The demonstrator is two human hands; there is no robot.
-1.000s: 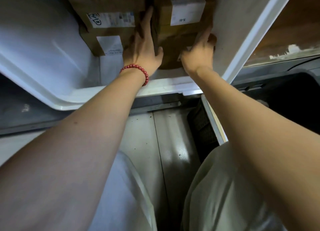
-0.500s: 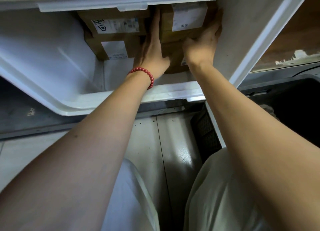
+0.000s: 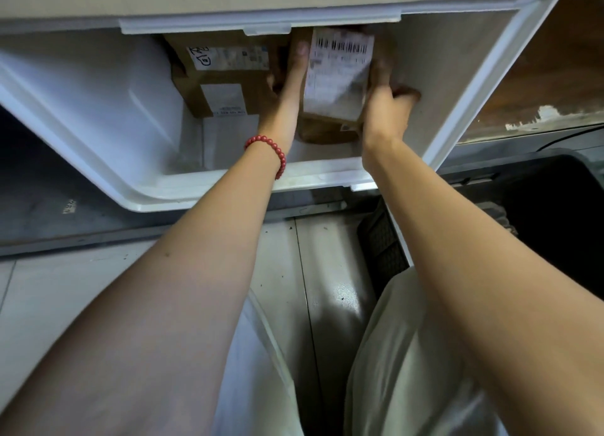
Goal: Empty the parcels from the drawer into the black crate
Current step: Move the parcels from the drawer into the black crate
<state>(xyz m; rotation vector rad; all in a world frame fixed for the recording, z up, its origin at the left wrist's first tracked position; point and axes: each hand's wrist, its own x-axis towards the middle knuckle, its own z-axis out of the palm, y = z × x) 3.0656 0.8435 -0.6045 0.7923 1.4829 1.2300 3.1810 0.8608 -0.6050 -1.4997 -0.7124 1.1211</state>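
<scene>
Toward the back right of the white drawer (image 3: 202, 200), a barcode-labelled cardboard parcel (image 3: 336, 76) is gripped between both hands. The left hand (image 3: 284, 99) lies along its left edge with the thumb pointing up the side. The right hand (image 3: 382, 105) curls around its right edge, just beside the drawer's right wall. The parcel's far end sits under a white overhanging lip (image 3: 261, 22). A second cardboard parcel (image 3: 222, 76) lies just left of it, touching the left hand. Further left, the drawer floor is open white plastic. Outside the drawer's right front corner stands the black crate (image 3: 555, 213).
</scene>
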